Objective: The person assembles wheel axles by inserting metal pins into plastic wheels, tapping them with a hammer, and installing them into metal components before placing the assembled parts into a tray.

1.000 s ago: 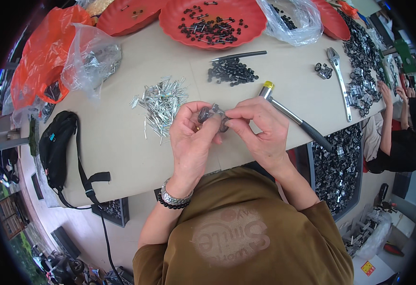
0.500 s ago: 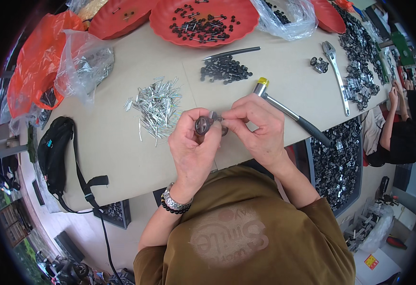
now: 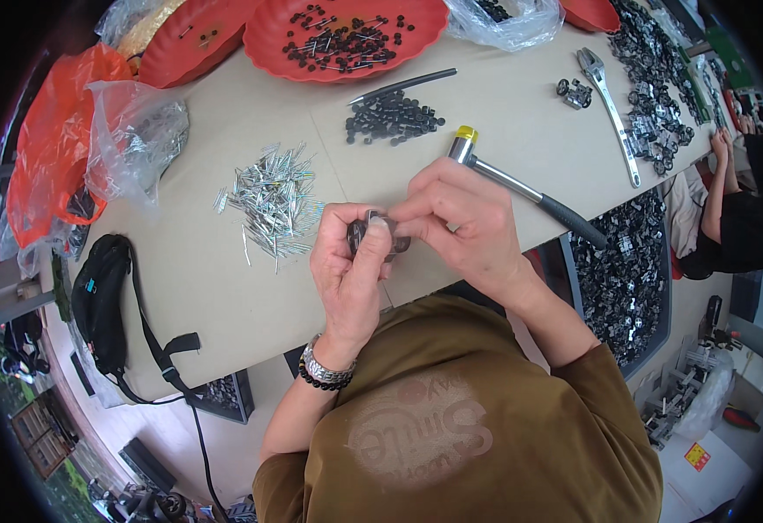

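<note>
Just in front of me over the table, my left hand (image 3: 347,275) is closed round a small dark part with wheels (image 3: 357,232); thumb and fingers hide much of it. My right hand (image 3: 469,222) pinches at that part's right side, and what lies between its fingertips is hidden. Left of my hands is a loose heap of thin silvery pins (image 3: 275,205). Farther off lies a pile of small black caps (image 3: 392,119) beside a slim dark pointed rod (image 3: 403,84). A yellow-tipped hammer (image 3: 521,183) rests just beyond my right hand.
Red dishes (image 3: 259,48) with black-capped pins stand at the back. An adjustable wrench (image 3: 610,118), a single wheeled part (image 3: 575,93) and many similar parts (image 3: 656,113) lie right. Orange bag (image 3: 54,148) and black pouch (image 3: 102,301) are left; a filled crate (image 3: 621,296) sits below the table's right.
The held part has turned in my left hand, so its wheel no longer faces up plainly, and my left thumb now lies across it. Both hands stay together; the whole view has shifted slightly.
</note>
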A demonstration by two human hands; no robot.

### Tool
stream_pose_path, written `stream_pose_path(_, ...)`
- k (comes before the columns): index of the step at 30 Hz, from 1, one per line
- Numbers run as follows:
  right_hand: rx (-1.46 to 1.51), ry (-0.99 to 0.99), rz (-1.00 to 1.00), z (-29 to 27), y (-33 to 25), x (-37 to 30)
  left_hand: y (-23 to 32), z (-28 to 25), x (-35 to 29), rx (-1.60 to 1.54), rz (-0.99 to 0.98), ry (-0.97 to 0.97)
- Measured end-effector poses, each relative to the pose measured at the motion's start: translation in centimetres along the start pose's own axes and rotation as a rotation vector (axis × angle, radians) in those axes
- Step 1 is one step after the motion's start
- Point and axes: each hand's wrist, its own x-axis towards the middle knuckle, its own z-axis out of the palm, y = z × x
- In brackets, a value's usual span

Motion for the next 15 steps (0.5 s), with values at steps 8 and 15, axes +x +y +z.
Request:
stream_pose_path(8,0.389,0.169,0.24,1.0,0.0,-1.2,-0.3,0.7,-0.2,0.038,0.186,0.052)
stream_pose_path(15,0.323,0.253,0.102,1.8,-0.8,-1.9,-1.6,-0.3,-0.1,0.263,0.578,-0.008)
